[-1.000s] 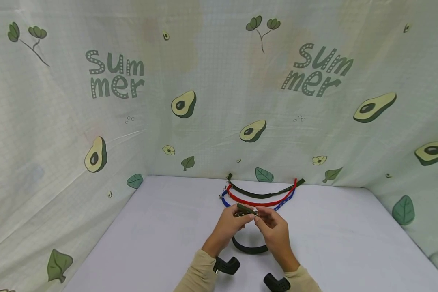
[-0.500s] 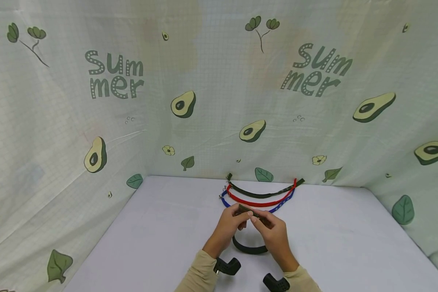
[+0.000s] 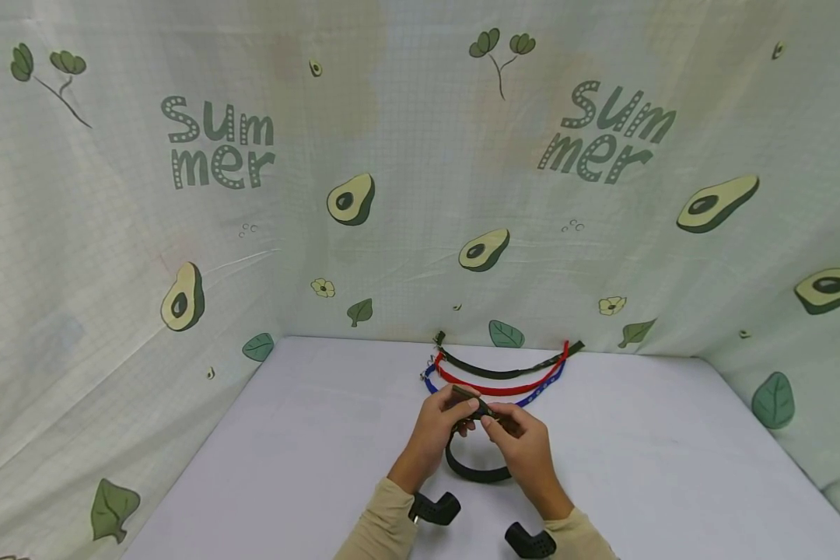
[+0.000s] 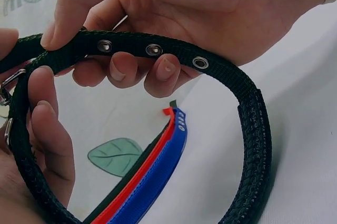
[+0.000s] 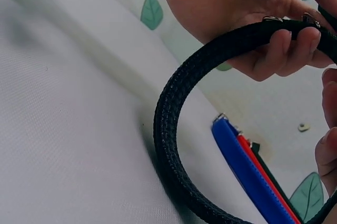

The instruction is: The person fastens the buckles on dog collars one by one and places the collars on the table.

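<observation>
A dark green dog collar point(image 3: 481, 474) is bent into a loop that hangs below both hands. My left hand point(image 3: 434, 424) pinches the strap end with the metal eyelets point(image 4: 154, 50), thumb on top and fingers beneath. On the buckle side, my right hand point(image 3: 525, 447) holds the collar with fingers curled under it. The metal buckle point(image 5: 310, 20) sits at the right fingertips, with a second metal piece point(image 5: 273, 19) beside it on the strap. In the left wrist view the strap end crosses over the buckle area, between both hands' fingertips.
Behind the hands, a blue collar point(image 3: 553, 381), a red collar point(image 3: 497, 391) and another dark green collar point(image 3: 507, 376) lie curved on the white table point(image 3: 287, 467). A printed curtain point(image 3: 406, 155) stands at the back. Black wrist mounts point(image 3: 437, 510) hang near both sleeves.
My right hand has shifted slightly left, nearer the left hand. The left thumb has moved along the strap, and the strap end between the hands has turned. The collars behind stay put.
</observation>
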### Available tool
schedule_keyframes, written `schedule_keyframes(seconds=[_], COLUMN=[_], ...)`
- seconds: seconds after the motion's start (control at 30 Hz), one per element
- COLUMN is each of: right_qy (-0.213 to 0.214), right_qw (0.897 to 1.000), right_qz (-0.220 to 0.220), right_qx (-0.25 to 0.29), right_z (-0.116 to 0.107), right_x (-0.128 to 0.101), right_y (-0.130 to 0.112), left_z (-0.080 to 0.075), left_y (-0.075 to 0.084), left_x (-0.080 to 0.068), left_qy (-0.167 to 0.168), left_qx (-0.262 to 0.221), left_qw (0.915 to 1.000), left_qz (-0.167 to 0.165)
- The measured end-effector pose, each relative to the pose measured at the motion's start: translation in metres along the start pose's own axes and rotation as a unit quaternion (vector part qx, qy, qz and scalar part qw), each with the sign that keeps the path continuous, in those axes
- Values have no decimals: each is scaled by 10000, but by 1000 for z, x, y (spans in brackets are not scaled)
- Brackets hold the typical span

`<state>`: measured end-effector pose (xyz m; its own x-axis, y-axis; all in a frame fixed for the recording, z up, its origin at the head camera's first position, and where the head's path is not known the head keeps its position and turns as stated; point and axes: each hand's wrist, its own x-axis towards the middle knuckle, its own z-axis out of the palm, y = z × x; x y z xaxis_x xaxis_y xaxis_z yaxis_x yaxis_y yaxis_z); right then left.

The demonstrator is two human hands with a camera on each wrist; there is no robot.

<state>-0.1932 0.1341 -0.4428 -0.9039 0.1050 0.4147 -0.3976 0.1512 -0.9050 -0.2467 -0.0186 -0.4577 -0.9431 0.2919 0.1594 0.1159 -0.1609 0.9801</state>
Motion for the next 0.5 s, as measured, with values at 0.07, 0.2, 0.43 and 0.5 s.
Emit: schedule_keyframes(seconds=[0.07, 0.2, 0.43, 0.5], right_qy=[8, 66, 144, 163], right_qw=[10000, 9999, 9998, 9996], right_qz=[-6, 46, 125, 210], right_qx=[-30, -129, -105, 24], right_z=[0, 1, -1, -2], right_x=[0, -1, 3, 5], right_y=[0, -1, 20, 31], left_z=[0, 0, 0, 0], left_y=[0, 1, 0, 0], left_x=[0, 0, -1, 0], left_qy=[-5, 7, -16, -46], left_qx=[-11, -76, -117, -84], left_qw=[10000, 10000, 9998, 9998], left_qz=[4, 42, 177, 194])
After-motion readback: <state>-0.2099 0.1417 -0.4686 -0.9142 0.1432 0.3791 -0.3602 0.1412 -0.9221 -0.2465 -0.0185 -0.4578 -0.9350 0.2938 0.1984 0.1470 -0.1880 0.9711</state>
